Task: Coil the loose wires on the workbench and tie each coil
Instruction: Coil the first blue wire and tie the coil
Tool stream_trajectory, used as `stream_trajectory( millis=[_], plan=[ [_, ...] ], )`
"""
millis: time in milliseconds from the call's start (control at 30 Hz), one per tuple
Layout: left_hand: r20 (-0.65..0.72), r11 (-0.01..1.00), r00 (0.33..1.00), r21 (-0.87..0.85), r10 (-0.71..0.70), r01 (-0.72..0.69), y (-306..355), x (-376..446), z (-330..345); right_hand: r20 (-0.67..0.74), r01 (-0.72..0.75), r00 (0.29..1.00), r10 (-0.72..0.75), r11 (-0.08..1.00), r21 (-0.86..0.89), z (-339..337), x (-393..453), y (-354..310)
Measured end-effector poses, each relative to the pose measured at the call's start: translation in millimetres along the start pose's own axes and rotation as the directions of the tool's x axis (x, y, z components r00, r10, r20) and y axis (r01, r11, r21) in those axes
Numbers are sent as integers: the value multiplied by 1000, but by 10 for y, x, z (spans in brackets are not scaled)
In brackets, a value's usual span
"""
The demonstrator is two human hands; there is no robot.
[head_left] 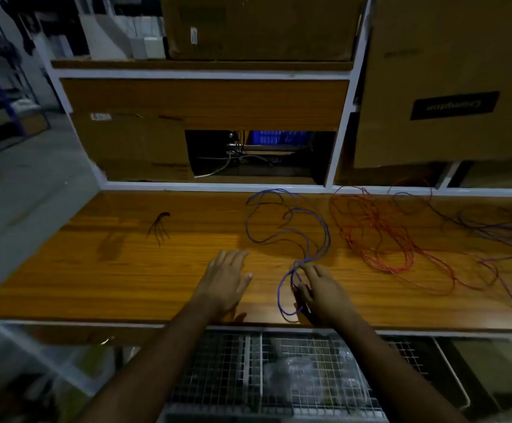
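Note:
A loose blue wire [291, 227] sprawls in wide loops on the wooden workbench [126, 270], with a narrow loop running toward the front edge. My right hand [321, 291] lies on that near loop, its fingers curled round the strands. My left hand [225, 279] rests flat on the bench to the left, fingers straight, holding nothing. A tangled red wire [379, 236] lies to the right. Further right a thin purple wire [492, 227] trails across the bench. A small bundle of dark ties [159, 227] lies at the left.
Cardboard boxes [437, 80] fill the shelves behind the bench, one overhanging the right end. A white shelf rail [212, 187] borders the bench's back edge. Below the front edge sits a wire mesh basket [248, 374] with bagged items.

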State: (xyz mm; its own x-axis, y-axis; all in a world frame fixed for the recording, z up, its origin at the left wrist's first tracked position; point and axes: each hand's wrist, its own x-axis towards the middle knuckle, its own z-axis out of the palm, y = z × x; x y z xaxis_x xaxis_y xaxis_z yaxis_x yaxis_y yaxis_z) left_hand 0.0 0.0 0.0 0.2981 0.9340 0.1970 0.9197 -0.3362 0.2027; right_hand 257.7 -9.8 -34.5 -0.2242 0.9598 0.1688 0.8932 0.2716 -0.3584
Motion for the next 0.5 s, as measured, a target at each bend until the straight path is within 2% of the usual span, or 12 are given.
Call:
stream_trajectory(
  millis=[167, 333, 433, 500],
  plan=[
    [87, 983, 996, -184, 4, 12, 125, 0, 180, -5, -70, 997, 72, 978, 195, 98, -34, -102],
    [148, 926, 988, -365, -47, 99, 200, -24, 362, -45, 26, 999, -16, 978, 209, 205, -150, -113],
    [198, 795, 967, -554, -164, 248, 272, -5, 445, -95, 51, 995, -32, 979, 198, 232, -198, -100],
    [265, 628, 928, -684, -261, 372, 353, 15, 466, -78, 81, 995, -65, 972, 219, 236, -228, -120]
  ],
)
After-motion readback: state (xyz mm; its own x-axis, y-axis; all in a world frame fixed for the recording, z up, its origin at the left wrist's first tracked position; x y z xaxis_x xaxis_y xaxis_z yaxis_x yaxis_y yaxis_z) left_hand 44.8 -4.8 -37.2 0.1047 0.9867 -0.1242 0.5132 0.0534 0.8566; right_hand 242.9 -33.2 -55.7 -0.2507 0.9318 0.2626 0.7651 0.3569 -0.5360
